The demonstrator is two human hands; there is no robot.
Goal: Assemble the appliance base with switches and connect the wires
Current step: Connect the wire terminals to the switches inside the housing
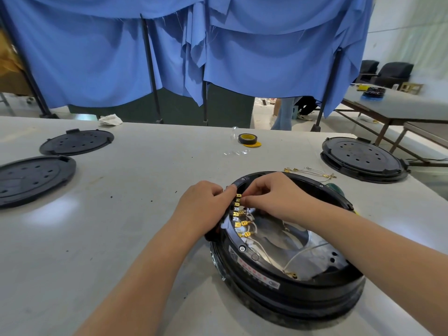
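Black round plastic appliance base [288, 282], open side up, lies on the grey table [135, 214] at right of centre. Both hands work at its far-left rim: the left hand [201, 202] grips the rim beside a row of brass switch terminals [238, 209]; the right hand [269, 192] pinches the topmost terminal. White wires [303, 253] lie inside the base.
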